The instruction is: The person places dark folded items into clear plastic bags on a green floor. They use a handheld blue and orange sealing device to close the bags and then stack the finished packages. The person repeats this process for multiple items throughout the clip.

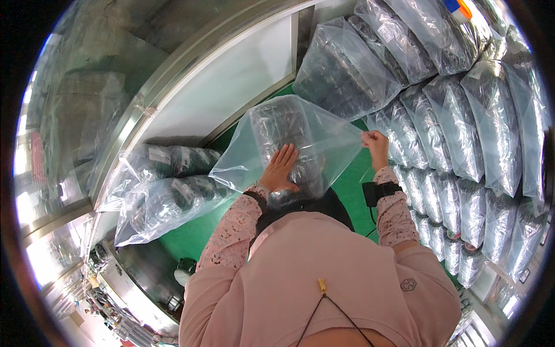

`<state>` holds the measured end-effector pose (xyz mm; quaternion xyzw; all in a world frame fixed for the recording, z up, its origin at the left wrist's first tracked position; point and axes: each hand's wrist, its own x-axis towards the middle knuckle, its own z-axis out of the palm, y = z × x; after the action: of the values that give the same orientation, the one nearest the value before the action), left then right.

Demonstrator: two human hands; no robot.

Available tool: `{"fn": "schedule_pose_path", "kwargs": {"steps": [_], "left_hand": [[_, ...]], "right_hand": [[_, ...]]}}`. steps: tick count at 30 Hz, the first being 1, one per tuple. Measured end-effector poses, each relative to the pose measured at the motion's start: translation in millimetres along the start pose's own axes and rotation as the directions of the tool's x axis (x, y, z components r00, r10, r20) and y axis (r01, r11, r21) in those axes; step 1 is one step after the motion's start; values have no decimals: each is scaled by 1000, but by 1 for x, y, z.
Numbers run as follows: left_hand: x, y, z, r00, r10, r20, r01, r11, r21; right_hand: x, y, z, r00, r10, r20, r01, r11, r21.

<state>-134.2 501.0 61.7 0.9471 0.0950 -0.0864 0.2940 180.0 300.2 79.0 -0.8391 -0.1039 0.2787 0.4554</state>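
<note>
A large clear plastic bag (pixel 336 134) lies over a dark, plastic-wrapped bundle (pixel 277 126) in front of my body. My left hand (pixel 281 170) rests flat with fingers spread on top of the bagged bundle, near its middle. Out to the right, my right hand (pixel 376 145) pinches a corner of the clear bag and holds the film stretched away from the bundle. What the bundle contains cannot be told through the layers. Its near end lies close against my body.
Rows of stacked bagged bundles (pixel 451 126) stand at the right, with a larger one (pixel 342 69) at the top. Two bagged bundles (pixel 173 195) lie left, beside a metal-framed panel (pixel 234 73). Green floor (pixel 353 186) shows between. A dark cable (pixel 372 215) hangs from my right wrist device.
</note>
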Motion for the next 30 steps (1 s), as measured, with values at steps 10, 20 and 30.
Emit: {"fn": "schedule_pose_path", "kwargs": {"steps": [10,20,30], "left_hand": [[3,2,2,1000,-16,9,16,1000,-12],[15,6,3,999,-7,47,6,999,32],[86,4,10,904,-146,-401,204,973,106]], "right_hand": [[19,10,-20,940,219,262,-300,895,330],[-7,4,-1,911,311,270,-406,788,463],[-65,-41,50,958,-286,-13,282,951,-126]]}}
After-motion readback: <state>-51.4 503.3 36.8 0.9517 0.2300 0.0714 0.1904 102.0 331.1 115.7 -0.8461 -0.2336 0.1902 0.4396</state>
